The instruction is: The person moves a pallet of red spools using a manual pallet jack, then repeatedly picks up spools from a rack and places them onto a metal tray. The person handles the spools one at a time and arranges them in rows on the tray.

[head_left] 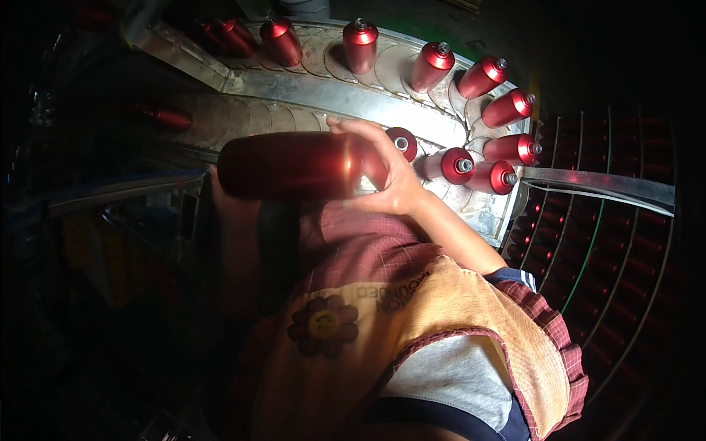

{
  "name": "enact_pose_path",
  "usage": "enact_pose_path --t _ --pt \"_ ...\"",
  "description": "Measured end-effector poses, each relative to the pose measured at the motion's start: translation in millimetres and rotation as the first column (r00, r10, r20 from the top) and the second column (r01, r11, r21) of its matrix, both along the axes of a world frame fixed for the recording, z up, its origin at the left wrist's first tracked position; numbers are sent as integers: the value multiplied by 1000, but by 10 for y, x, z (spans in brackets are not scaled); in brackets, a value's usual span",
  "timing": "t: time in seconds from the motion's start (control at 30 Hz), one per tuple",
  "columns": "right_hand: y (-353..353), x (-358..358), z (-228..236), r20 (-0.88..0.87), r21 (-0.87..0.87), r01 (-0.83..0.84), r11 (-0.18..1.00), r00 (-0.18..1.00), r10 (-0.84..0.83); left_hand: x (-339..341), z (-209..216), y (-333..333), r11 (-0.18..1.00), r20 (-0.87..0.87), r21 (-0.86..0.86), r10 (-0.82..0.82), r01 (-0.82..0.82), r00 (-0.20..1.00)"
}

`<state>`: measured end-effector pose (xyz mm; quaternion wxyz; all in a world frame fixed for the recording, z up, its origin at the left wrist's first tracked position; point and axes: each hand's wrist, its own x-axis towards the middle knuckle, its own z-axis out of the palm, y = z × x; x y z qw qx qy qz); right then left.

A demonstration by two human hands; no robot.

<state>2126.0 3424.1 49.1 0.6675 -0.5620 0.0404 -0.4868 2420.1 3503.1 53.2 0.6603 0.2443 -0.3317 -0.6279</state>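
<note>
A large glossy red metal bottle [287, 166] lies sideways in front of my body, held up over the near edge of the conveyor. My right hand [386, 173] grips its shoulder end, fingers over the top and thumb below; the hand covers most of the neck. In deep shadow at the base end, my left hand [234, 202] supports the bottle from below, with a fingertip showing at its left edge. Just past my right hand stand other red bottles, among them one upright bottle [401, 144] and another with its open neck showing [457, 165].
A curved conveyor [316, 62] of overlapping plates carries several red bottles around its bend. A metal divider [353, 95] runs between its lanes. On the right, a metal rail [603, 187] juts out above racks [588, 250] with rows of dark red bottles. The left side is very dark.
</note>
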Motion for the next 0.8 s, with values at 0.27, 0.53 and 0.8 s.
enact_pose_path --t 0.27,0.53,0.8 --pt "150 -566 0 -386 114 3 993 922 41 -551 -175 -475 977 -160 -181 -140 111 977" --pt "9 -975 -128 -191 447 -22 894 974 120 -908 -455 -1171 912 -191 -334 -312 238 931" --pt "249 -1374 -193 -171 445 170 879 980 -103 -1456 -600 -1434 892 -207 -343 -376 293 903"
